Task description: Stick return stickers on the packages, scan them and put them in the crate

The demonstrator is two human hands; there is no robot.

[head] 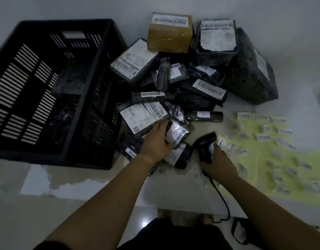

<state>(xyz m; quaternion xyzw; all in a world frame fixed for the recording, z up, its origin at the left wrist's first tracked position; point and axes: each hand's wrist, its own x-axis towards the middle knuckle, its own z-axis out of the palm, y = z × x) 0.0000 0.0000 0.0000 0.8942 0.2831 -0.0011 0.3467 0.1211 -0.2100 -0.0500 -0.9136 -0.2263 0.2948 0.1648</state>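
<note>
Pale floor bears a heap of packages mid-frame. The left hand holds a small package at the heap's near edge. The right hand grips the scanner just right of it. Scanning seems in hand. Next: aim at the barcode, then drop it in the crate, upper left.

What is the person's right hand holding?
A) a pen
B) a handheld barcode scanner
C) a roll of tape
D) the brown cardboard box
B: the right hand grips the black scanner by its handle, with a cord trailing back toward the person, while the left hand holds a small package in the pile.
</note>
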